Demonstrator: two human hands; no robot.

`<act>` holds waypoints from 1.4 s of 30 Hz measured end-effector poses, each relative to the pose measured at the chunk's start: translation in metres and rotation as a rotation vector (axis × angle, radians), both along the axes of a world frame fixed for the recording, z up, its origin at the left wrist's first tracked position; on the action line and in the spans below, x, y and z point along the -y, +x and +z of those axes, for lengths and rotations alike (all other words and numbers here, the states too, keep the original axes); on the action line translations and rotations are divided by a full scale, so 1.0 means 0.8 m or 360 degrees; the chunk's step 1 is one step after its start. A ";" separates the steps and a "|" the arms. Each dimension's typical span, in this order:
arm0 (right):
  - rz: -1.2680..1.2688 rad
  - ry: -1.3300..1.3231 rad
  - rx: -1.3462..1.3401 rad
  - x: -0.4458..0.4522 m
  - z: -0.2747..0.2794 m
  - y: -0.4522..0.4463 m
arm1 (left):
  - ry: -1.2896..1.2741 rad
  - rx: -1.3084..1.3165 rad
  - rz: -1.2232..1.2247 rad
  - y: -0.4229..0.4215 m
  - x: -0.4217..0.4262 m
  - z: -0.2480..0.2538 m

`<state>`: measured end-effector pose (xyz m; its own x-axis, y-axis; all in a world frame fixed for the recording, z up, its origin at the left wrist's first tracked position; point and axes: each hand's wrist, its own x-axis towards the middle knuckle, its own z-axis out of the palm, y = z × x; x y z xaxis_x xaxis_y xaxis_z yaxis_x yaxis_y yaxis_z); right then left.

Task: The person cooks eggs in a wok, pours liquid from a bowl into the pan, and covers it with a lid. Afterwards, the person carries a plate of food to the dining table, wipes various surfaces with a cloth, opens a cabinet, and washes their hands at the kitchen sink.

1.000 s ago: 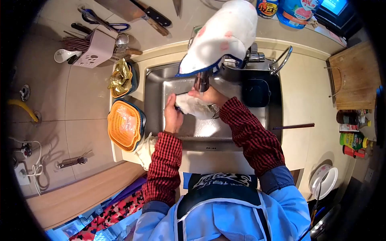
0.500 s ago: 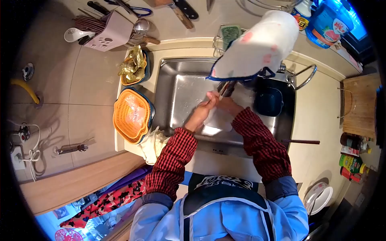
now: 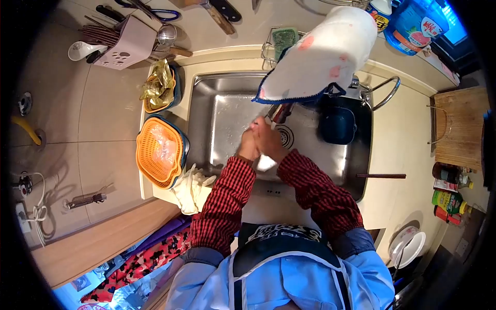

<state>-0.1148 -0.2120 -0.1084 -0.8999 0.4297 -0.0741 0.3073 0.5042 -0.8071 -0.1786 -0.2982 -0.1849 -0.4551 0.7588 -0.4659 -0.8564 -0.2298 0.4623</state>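
My left hand [image 3: 249, 143] and my right hand [image 3: 269, 139] are closed together over the steel sink [image 3: 222, 119]. Out of the top of their grip sticks a bundle of slim dark reddish chopsticks [image 3: 281, 113], its lower part hidden by my fingers. Just beyond, a white cloth [image 3: 325, 57] with pink spots and a dark blue edge hangs over the sink and covers part of the bundle. The drain [image 3: 283, 136] shows right beside my right hand. A dark blue basin [image 3: 337, 125] sits in the sink's right side.
Orange baskets [image 3: 159, 152] and pale gloves [image 3: 191, 189] lie left of the sink. Two chopsticks [image 3: 382, 176] rest on the right rim. A green sponge [image 3: 285, 41] is in a wire rack behind. A utensil holder [image 3: 126, 44] stands at the back left.
My hands have moved left and slightly down, my right hand now covering more of my left. The drain has come into sight. The whole view has shifted a little.
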 end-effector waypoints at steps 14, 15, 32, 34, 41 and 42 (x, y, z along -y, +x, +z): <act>0.0473 -0.1080 -0.0571 -0.045 -0.031 0.032 | -0.0700 -0.0676 -0.0041 0.027 -0.003 0.105; 0.0521 -0.1047 -0.0351 -0.045 -0.033 0.027 | -0.0352 -0.0554 0.0055 0.025 -0.004 0.111; -0.0206 -0.0705 -0.0831 0.021 -0.020 0.020 | 0.0194 -0.0280 -0.0075 -0.004 0.034 -0.093; -0.0102 -0.0177 -0.0762 0.023 -0.015 0.018 | 0.0192 -0.0103 -0.0068 0.003 0.021 -0.081; -0.0372 -0.0265 -0.0370 0.012 -0.035 -0.005 | -0.0101 0.0282 0.0054 0.022 -0.022 0.029; -0.0420 -0.0565 -0.0247 0.008 -0.035 -0.012 | -0.0327 -0.0155 0.0088 0.023 -0.028 0.040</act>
<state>-0.1242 -0.2182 -0.1366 -0.7755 0.6175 -0.1315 0.2501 0.1093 -0.9620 -0.1604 -0.2761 -0.1527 -0.5438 0.6253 -0.5598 -0.7942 -0.1678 0.5840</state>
